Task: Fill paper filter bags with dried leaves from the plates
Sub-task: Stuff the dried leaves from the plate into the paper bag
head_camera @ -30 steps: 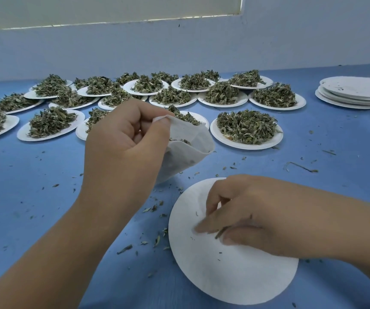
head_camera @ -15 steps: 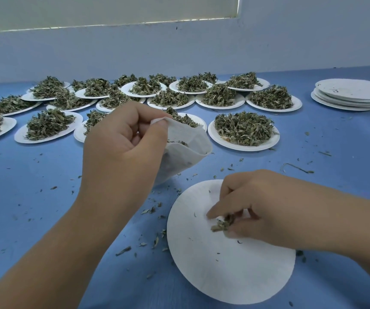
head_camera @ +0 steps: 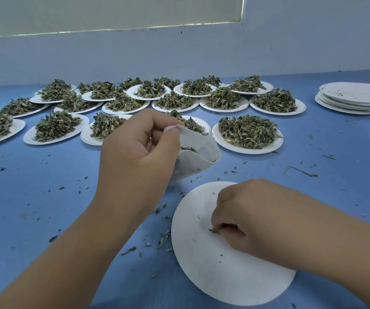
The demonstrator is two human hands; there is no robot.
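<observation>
Left hand (head_camera: 135, 152) raised above the blue surface (head_camera: 34, 186), grip pinched on the rim of a paper filter bag (head_camera: 198, 155) (mouth open, a few leaves inside); right hand (head_camera: 246, 217) low on a near-bare plate (head_camera: 202, 270), fingertips closed on dried leaves (head_camera: 215, 230); heaped plates (head_camera: 248, 133) lie beyond.

A broad blue tabletop (head_camera: 45, 197) meets a pale grey-white wall (head_camera: 179, 52). Above the wall sits a window (head_camera: 101, 12) covered by a cream blind, with daylight glinting along its lower edge.
</observation>
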